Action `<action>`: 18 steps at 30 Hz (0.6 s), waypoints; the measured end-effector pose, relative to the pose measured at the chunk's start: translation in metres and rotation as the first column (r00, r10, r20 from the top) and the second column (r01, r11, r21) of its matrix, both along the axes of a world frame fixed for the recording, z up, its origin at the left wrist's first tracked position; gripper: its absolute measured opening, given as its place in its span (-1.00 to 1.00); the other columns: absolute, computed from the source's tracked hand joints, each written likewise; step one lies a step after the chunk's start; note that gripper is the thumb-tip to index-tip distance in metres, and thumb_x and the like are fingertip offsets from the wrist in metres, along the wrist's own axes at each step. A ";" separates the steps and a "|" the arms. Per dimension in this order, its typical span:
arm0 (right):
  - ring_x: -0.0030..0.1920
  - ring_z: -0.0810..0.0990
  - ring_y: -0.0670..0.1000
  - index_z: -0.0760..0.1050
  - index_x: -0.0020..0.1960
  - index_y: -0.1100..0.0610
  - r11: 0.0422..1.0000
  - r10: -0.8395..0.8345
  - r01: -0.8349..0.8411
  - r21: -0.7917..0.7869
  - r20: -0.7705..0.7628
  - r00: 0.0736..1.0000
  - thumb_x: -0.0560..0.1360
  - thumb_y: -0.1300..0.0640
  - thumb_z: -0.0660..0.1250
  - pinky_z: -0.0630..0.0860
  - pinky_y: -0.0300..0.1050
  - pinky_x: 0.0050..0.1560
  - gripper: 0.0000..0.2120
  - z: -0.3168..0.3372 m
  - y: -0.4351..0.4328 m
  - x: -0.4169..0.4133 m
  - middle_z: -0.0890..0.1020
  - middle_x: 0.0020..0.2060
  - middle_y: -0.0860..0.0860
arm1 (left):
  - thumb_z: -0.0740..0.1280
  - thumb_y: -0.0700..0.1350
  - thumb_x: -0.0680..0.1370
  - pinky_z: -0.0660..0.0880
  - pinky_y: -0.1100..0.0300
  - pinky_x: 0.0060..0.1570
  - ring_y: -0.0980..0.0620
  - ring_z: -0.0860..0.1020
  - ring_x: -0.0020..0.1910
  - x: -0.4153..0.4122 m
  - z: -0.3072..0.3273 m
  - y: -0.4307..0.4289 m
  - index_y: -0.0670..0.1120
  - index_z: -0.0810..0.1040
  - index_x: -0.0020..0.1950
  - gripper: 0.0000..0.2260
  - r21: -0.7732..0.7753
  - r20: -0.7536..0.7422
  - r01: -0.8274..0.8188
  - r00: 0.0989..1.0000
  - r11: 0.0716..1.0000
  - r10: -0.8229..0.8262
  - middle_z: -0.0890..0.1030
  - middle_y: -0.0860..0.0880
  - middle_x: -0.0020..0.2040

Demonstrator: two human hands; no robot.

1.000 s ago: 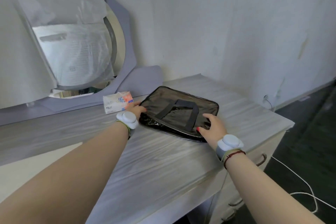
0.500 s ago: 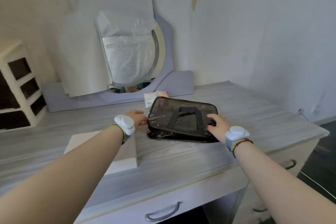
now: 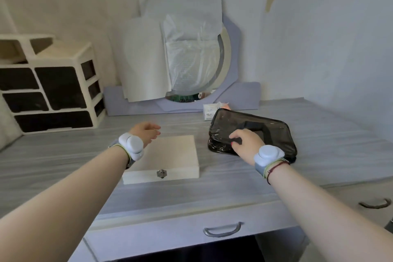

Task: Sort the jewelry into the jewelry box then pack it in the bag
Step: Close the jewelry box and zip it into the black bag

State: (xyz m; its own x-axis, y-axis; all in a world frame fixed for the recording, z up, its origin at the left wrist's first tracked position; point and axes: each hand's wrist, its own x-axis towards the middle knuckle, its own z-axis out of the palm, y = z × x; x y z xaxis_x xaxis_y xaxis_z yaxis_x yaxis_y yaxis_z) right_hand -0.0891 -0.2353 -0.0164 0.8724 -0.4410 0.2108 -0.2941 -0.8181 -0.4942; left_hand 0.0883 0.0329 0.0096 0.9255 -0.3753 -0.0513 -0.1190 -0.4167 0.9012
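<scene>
While the right hand pinches the near edge of the glossy, see-through black bag, the left hand hovers loose-fingered by the flat, rectangular cream jewelry box, closed with a small metal clasp, just left of the bag on the grey wood-grain dresser top.

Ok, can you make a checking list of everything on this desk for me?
Surface: grey wood-grain top.
Job's things: white box, closed, clasp facing the person; black bag to its right.
Clutter: tissue pack behind the bag; organiser far left.
Hands: left hand open over the box's far corner; right hand grips the bag.
Cables: nothing seen.
Surroundings: mostly covered mirror; peeling wall.
</scene>
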 end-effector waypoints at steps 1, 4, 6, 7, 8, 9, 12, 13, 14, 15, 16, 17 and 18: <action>0.21 0.47 0.08 0.52 0.17 0.05 0.999 0.039 -0.040 -0.023 -0.014 0.999 0.49 0.15 0.25 0.40 -0.10 0.23 -0.73 -0.003 0.012 0.004 0.51 0.18 0.02 | 0.25 -0.27 0.53 0.45 0.08 0.09 -0.06 0.52 0.01 0.000 -0.002 0.015 -0.10 0.54 0.13 -0.78 0.038 0.040 -0.024 0.999 0.999 0.022 0.60 -0.11 0.07; 0.20 0.49 0.07 0.54 0.17 0.07 0.988 0.156 -0.157 -0.013 -0.036 0.987 0.49 0.17 0.25 0.39 -0.12 0.25 -0.72 -0.012 0.049 0.018 0.52 0.17 0.04 | 0.23 -0.21 0.55 0.42 0.13 0.07 -0.09 0.52 0.07 -0.002 -0.016 0.053 -0.06 0.51 0.21 -0.75 0.139 0.099 -0.114 0.990 0.984 0.101 0.57 -0.07 0.18; 0.20 0.50 0.08 0.50 0.22 0.08 0.985 0.165 -0.163 0.051 -0.031 0.986 0.50 0.14 0.25 0.40 -0.11 0.23 -0.70 -0.016 0.071 0.028 0.51 0.19 0.04 | 0.24 -0.18 0.55 0.39 0.20 0.00 -0.07 0.51 0.07 -0.005 -0.028 0.070 -0.07 0.46 0.28 -0.70 0.151 0.080 -0.150 0.987 0.977 0.140 0.54 -0.08 0.23; 0.19 0.51 0.09 0.48 0.23 0.08 0.987 0.136 -0.132 0.096 -0.034 0.990 0.50 0.10 0.25 0.42 -0.11 0.20 -0.69 -0.015 0.081 0.031 0.51 0.19 0.04 | 0.26 -0.16 0.55 0.40 0.21 -0.03 -0.06 0.49 0.08 -0.006 -0.034 0.076 -0.09 0.43 0.32 -0.67 0.147 0.057 -0.154 0.987 0.977 0.147 0.52 -0.09 0.25; 0.17 0.52 0.10 0.48 0.22 0.10 0.986 0.099 -0.092 0.140 -0.041 0.994 0.50 0.06 0.26 0.44 -0.09 0.17 -0.69 -0.017 0.087 0.035 0.52 0.17 0.04 | 0.27 -0.13 0.55 0.41 0.20 0.02 -0.08 0.48 0.14 -0.007 -0.040 0.080 -0.10 0.41 0.35 -0.64 0.156 0.042 -0.155 0.988 0.975 0.150 0.49 -0.09 0.30; 0.12 0.54 0.12 0.49 0.16 0.11 0.986 0.071 -0.060 0.158 -0.063 0.996 0.50 0.02 0.26 0.47 -0.08 0.12 -0.71 -0.020 0.095 0.040 0.54 0.12 0.06 | 0.28 -0.08 0.55 0.39 0.17 0.13 -0.11 0.45 0.23 -0.009 -0.045 0.086 -0.10 0.40 0.37 -0.61 0.194 0.040 -0.162 0.987 0.968 0.157 0.45 -0.10 0.35; -0.14 0.59 0.14 0.50 -0.08 0.09 0.981 0.018 0.007 0.192 -0.126 0.992 0.41 -0.20 0.15 0.55 -0.02 -0.03 -0.63 -0.031 0.103 0.050 0.62 -0.10 0.07 | 0.20 0.06 0.58 0.17 0.08 0.42 -0.12 0.25 0.45 -0.014 -0.059 0.091 -0.10 0.37 0.42 -0.55 0.318 0.076 -0.179 0.984 0.931 0.164 0.27 -0.09 0.49; -0.18 0.59 0.13 0.50 -0.08 0.07 0.979 0.015 0.015 0.205 -0.148 0.989 0.39 -0.26 0.10 0.56 -0.02 -0.05 -0.56 -0.033 0.105 0.050 0.62 -0.14 0.07 | 0.17 0.11 0.58 0.13 0.05 0.44 -0.12 0.22 0.47 -0.017 -0.064 0.091 -0.08 0.30 0.46 -0.50 0.352 0.070 -0.185 0.983 0.917 0.171 0.24 -0.08 0.50; -0.19 0.60 0.13 0.51 -0.04 0.06 0.977 0.005 0.030 0.211 -0.165 0.986 0.40 -0.28 0.08 0.56 -0.04 -0.05 -0.53 -0.035 0.106 0.050 0.63 -0.16 0.06 | 0.13 0.18 0.57 0.14 0.02 0.44 -0.12 0.23 0.46 -0.020 -0.067 0.089 -0.05 0.26 0.48 -0.47 0.383 0.069 -0.178 0.984 0.907 0.164 0.26 -0.07 0.49; -0.19 0.59 0.12 0.51 -0.01 0.05 0.975 -0.004 0.043 0.218 -0.176 0.984 0.44 -0.29 0.09 0.53 -0.08 -0.07 -0.54 -0.034 0.109 0.047 0.62 -0.17 0.06 | 0.10 0.25 0.55 0.19 -0.01 0.42 -0.13 0.28 0.44 -0.024 -0.069 0.087 -0.01 0.28 0.47 -0.44 0.404 0.075 -0.159 0.987 0.901 0.141 0.32 -0.07 0.47; -0.20 0.57 0.10 0.50 0.01 0.05 0.972 -0.015 0.056 0.228 -0.180 0.984 0.47 -0.28 0.10 0.49 -0.11 -0.10 -0.56 -0.034 0.109 0.045 0.61 -0.18 0.05 | 0.06 0.32 0.50 0.26 -0.02 0.37 -0.13 0.35 0.38 -0.029 -0.069 0.084 0.03 0.35 0.42 -0.41 0.420 0.080 -0.138 0.990 0.897 0.115 0.41 -0.06 0.40; -0.20 0.55 0.09 0.50 0.01 0.05 0.969 -0.020 0.062 0.240 -0.175 0.984 0.49 -0.28 0.11 0.44 -0.12 -0.13 -0.57 -0.033 0.111 0.043 0.60 -0.20 0.03 | 0.01 0.38 0.41 0.33 -0.03 0.30 -0.14 0.43 0.29 -0.033 -0.068 0.083 0.07 0.44 0.34 -0.36 0.422 0.091 -0.129 0.991 0.897 0.099 0.50 -0.05 0.31; -0.20 0.54 0.09 0.50 -0.01 0.04 0.964 -0.017 0.058 0.260 -0.160 0.987 0.49 -0.28 0.13 0.43 -0.11 -0.12 -0.58 -0.034 0.111 0.041 0.59 -0.22 0.01 | -0.01 0.41 0.33 0.39 -0.02 0.24 -0.13 0.48 0.21 -0.036 -0.067 0.082 0.08 0.50 0.27 -0.32 0.416 0.091 -0.128 0.991 0.900 0.099 0.56 -0.04 0.22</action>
State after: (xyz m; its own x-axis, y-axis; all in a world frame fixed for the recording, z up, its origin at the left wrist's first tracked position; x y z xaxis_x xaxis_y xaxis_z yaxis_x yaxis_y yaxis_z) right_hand -0.0479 -0.1240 -0.0503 0.8670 -0.4955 -0.0531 -0.4118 -0.6525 -0.6361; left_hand 0.0522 0.1154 -0.0570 0.9673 -0.2243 -0.1186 -0.1009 -0.7689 0.6313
